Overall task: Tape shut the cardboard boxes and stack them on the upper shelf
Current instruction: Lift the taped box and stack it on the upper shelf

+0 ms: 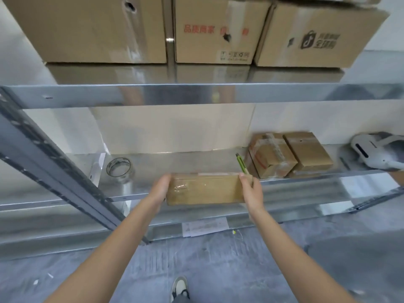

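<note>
Both hands, left hand (pixel 160 189) and right hand (pixel 251 189), fingers curled, grip a taped box (pixel 204 190); tape roll (pixel 119 169) left, green cutter (pixel 241 164) and small boxes (pixel 288 155) right.

Taped brown box (pixel 205 190) at shelf edge (pixel 295 184)

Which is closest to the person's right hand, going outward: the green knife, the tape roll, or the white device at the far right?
From the right hand:
1. Green knife, just behind the hand on the shelf.
2. Tape roll, off to the left.
3. White device, far right end.
</note>
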The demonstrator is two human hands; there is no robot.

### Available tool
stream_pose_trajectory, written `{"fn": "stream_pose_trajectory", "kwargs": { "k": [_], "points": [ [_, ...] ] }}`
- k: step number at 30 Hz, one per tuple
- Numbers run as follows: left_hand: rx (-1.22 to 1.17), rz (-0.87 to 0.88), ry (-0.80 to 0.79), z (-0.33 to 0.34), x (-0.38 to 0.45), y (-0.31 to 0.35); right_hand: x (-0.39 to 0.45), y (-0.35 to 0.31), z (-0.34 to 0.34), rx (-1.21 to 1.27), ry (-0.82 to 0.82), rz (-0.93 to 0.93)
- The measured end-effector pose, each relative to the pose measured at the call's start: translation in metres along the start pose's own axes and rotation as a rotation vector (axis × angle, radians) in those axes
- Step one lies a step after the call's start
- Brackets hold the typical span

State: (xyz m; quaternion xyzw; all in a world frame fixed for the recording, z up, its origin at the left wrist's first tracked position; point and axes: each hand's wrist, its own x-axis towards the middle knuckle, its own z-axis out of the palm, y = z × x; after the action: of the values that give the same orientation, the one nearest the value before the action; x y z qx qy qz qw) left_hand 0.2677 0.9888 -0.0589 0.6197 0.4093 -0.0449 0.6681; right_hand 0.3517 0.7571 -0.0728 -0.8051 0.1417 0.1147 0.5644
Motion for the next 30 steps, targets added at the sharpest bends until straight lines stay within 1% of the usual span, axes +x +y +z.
{"fn": "stream_pose_trajectory", "kwargs": {
  "k": [3, 5, 9, 13, 16, 19, 22, 26, 30],
  "points": [
    [-0.074, 0.029, 0.030, 0.018, -0.027, -0.010, -0.016, 0.006, -0.021, 0.213, 0.037, -0.092],
    [-0.151, 0.090, 0.094, 0.039, -0.051, -0.006, -0.027, 0.002, -0.036, 0.338, 0.081, -0.138],
    [-0.232, 0.241, 0.230, 0.079, -0.106, 0.013, -0.043, -0.015, -0.079, 0.449, 0.124, -0.192],
    [-0.265, 0.299, 0.252, 0.101, -0.163, 0.033, -0.059, -0.041, -0.127, 0.489, 0.120, -0.308],
    [-0.302, 0.375, 0.292, 0.111, -0.200, 0.051, -0.071, -0.066, -0.153, 0.486, 0.120, -0.390],
    [-0.306, 0.452, 0.336, 0.119, -0.228, 0.072, -0.078, -0.088, -0.173, 0.495, 0.120, -0.428],
    [-0.312, 0.537, 0.357, 0.123, -0.248, 0.090, -0.086, -0.106, -0.188, 0.513, 0.085, -0.460],
    [-0.263, 0.598, 0.426, 0.112, -0.268, 0.112, -0.101, -0.128, -0.198, 0.546, 0.036, -0.538],
    [-0.286, 0.667, 0.485, 0.083, -0.286, 0.139, -0.122, -0.157, -0.198, 0.524, -0.044, -0.660]
  ]
}}
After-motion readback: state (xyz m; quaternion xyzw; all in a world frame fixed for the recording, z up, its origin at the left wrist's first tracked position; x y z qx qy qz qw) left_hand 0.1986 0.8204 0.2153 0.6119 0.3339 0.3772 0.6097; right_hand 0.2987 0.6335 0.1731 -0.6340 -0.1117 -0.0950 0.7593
